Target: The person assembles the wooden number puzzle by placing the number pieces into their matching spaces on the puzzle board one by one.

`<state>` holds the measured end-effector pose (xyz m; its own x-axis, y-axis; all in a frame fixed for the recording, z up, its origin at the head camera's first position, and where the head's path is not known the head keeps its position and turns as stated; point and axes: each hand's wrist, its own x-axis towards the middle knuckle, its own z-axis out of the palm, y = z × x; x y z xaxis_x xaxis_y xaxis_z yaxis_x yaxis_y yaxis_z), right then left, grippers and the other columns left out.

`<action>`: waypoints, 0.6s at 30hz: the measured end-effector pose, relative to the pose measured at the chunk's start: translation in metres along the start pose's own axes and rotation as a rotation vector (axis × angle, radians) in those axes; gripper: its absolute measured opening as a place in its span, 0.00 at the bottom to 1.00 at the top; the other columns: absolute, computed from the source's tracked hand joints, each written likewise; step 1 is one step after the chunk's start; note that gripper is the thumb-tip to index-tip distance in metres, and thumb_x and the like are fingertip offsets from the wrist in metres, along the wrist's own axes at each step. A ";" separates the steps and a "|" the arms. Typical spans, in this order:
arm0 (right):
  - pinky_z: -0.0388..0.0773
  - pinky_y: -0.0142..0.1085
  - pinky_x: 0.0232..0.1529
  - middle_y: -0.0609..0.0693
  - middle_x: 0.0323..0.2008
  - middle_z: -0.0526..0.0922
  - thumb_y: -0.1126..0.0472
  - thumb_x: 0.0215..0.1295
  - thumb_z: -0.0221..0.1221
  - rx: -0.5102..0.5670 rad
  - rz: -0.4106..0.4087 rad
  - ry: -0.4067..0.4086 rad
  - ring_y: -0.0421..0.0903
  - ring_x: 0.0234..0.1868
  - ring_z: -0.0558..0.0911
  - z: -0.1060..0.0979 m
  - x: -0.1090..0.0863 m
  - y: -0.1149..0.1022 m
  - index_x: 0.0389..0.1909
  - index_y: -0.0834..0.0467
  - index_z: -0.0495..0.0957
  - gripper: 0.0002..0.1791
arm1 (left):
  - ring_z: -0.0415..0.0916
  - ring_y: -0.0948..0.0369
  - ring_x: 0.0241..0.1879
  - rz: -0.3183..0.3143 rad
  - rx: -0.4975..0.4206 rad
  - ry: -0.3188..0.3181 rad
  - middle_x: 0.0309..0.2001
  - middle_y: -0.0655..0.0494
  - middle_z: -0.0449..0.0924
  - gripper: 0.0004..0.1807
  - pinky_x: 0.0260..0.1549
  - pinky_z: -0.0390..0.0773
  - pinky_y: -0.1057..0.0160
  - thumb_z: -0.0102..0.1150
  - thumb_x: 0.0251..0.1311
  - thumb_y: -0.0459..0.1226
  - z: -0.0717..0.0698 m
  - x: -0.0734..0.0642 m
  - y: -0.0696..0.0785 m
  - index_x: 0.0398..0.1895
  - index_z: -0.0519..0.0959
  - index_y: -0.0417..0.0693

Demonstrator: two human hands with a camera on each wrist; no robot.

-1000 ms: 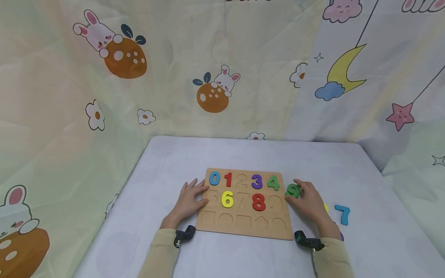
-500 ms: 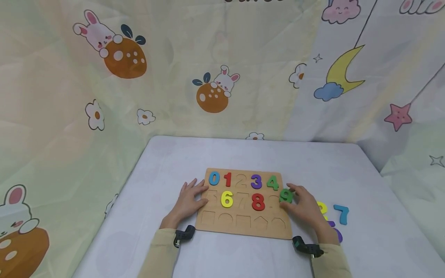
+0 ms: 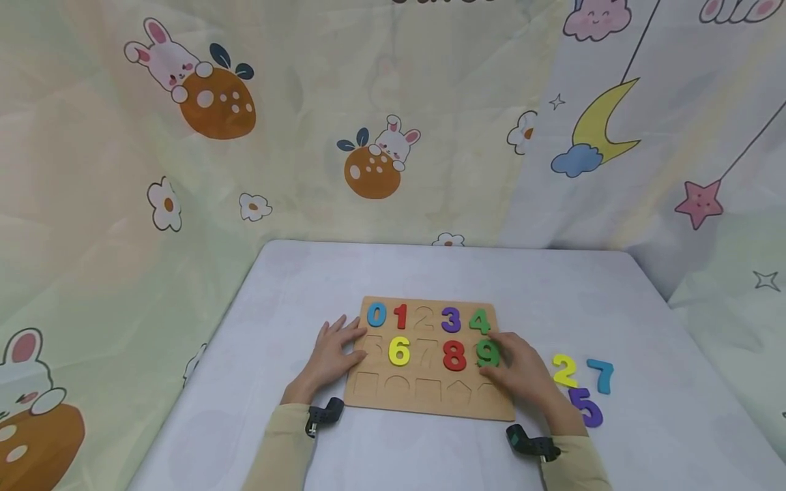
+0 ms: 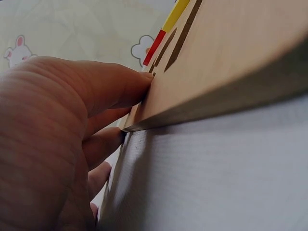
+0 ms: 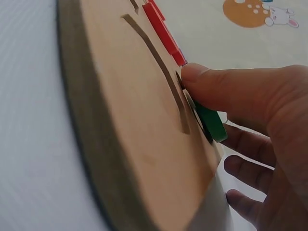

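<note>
A wooden number puzzle board [image 3: 405, 399] lies on the table, with coloured digits in its upper two rows. My left hand [image 3: 328, 354] rests at its left edge, fingers spread; in the left wrist view the thumb [image 4: 118, 84] touches the board's edge. Between thumb and fingers, my right hand [image 3: 522, 365] pinches the green number 9 [image 3: 488, 353] over the right end of the middle row. In the right wrist view the green 9 [image 5: 210, 122] is tilted, close over its recess, partly hidden by the thumb. A red 8 [image 3: 454, 356] sits just left of it.
Right of the board lie a yellow 2 [image 3: 565, 370], a blue 7 [image 3: 600, 376] and a purple 5 [image 3: 586, 407]. The white table [image 3: 430, 457] meets a printed cloth backdrop [image 3: 295, 136] behind. Bare outlined recesses fill the board's bottom row.
My right hand has moved left with the green 9, from beside the board to over the middle row's right end. The loose 2 and 5 have come into view. The left hand stays put.
</note>
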<state>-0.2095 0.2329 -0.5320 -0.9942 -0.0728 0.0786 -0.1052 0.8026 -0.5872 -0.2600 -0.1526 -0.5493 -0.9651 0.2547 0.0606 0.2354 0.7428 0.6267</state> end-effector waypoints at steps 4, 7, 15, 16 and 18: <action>0.73 0.58 0.61 0.60 0.58 0.75 0.53 0.49 0.75 -0.033 -0.001 -0.010 0.62 0.61 0.73 0.002 0.001 -0.003 0.65 0.60 0.72 0.42 | 0.47 0.52 0.76 0.011 -0.002 0.003 0.71 0.56 0.65 0.26 0.75 0.33 0.49 0.67 0.57 0.43 -0.001 0.000 0.000 0.61 0.78 0.51; 0.74 0.58 0.59 0.59 0.55 0.75 0.53 0.47 0.76 -0.038 -0.012 -0.016 0.61 0.59 0.74 0.002 0.001 -0.004 0.63 0.61 0.74 0.40 | 0.47 0.52 0.76 0.016 -0.007 0.008 0.71 0.56 0.65 0.26 0.75 0.33 0.48 0.67 0.57 0.43 -0.002 0.000 0.001 0.61 0.78 0.51; 0.74 0.57 0.59 0.56 0.53 0.74 0.54 0.47 0.76 -0.017 -0.022 -0.028 0.58 0.57 0.73 0.001 0.000 -0.004 0.60 0.58 0.77 0.37 | 0.47 0.50 0.75 0.022 -0.004 0.009 0.71 0.54 0.65 0.27 0.75 0.33 0.47 0.67 0.57 0.43 -0.002 -0.001 0.001 0.61 0.78 0.50; 0.74 0.57 0.59 0.56 0.53 0.74 0.55 0.47 0.76 -0.011 -0.024 -0.028 0.58 0.57 0.73 0.001 0.000 -0.004 0.60 0.58 0.77 0.36 | 0.47 0.51 0.76 0.016 -0.002 0.006 0.71 0.55 0.65 0.27 0.75 0.33 0.48 0.67 0.58 0.43 -0.001 0.000 0.001 0.61 0.77 0.51; 0.74 0.57 0.60 0.55 0.52 0.74 0.55 0.47 0.76 0.003 -0.029 -0.026 0.58 0.57 0.73 0.001 0.000 -0.003 0.59 0.58 0.77 0.36 | 0.47 0.50 0.76 0.014 0.001 0.007 0.71 0.55 0.65 0.27 0.75 0.33 0.48 0.67 0.57 0.43 -0.001 0.000 0.002 0.61 0.77 0.51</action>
<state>-0.2089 0.2296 -0.5314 -0.9909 -0.1116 0.0751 -0.1344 0.7981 -0.5873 -0.2594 -0.1521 -0.5476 -0.9624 0.2612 0.0747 0.2492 0.7395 0.6253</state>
